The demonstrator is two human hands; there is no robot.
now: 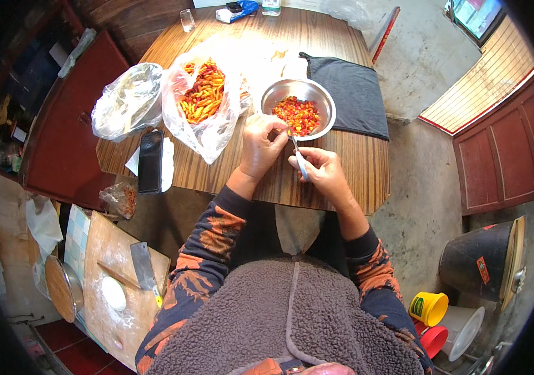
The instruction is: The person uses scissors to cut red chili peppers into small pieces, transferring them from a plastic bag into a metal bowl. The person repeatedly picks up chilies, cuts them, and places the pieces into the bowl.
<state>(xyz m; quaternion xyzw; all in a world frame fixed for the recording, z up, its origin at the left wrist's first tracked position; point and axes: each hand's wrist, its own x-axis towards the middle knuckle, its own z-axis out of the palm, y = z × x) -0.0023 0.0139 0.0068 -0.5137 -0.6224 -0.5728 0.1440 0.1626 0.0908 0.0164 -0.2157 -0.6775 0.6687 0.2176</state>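
Note:
My right hand (322,174) grips a small pair of scissors (301,164) with pale blue-grey handles, the blades directed at the near rim of a steel bowl (329,110). At the blade tips, my left hand (263,140) pinches a chili pepper (289,132), mostly covered by the fingers. Chopped red and yellow chili pieces (296,115) lie in the bowl. Left of it, an open clear plastic bag (210,145) contains whole red and orange chilies (203,96).
The wooden table (210,176) also carries a dark folded cloth (349,93), a plastic-covered container (128,101), a phone (150,161) and a drinking glass (187,21). Lower left, a cleaver (142,265) rests on a floured board (93,243). Buckets (429,308) stand lower right.

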